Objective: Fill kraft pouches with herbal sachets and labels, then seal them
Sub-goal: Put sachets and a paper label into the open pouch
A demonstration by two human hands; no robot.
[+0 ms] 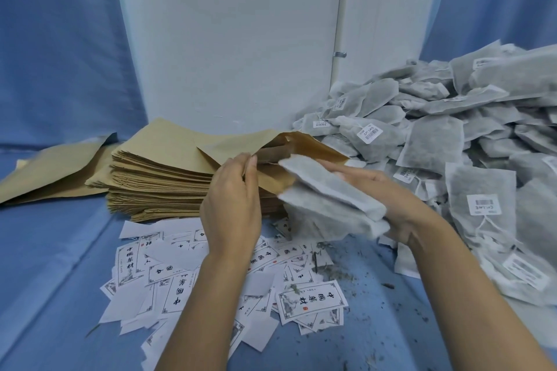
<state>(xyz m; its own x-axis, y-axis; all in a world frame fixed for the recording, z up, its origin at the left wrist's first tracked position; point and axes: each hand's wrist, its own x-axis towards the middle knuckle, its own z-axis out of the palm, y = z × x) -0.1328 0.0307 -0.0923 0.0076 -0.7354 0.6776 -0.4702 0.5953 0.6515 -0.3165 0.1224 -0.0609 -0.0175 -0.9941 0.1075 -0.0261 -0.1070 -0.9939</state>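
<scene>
Head view: soft, fibrous grey-white sachets, flat rectangles, sit stacked in the right hand, fingers wrapped round them, tips at the mouth of a matte kraft pouch. Left hand pinches the pouch lip. Pouch stack behind, printed paper labels scattered on the blue tabletop, sachet heap at right.

The sachet pile runs off the picture's right edge, and its barcode tags are too small to read. The right hand has its fingers mostly hidden behind the held sachets (their count unclear).
</scene>
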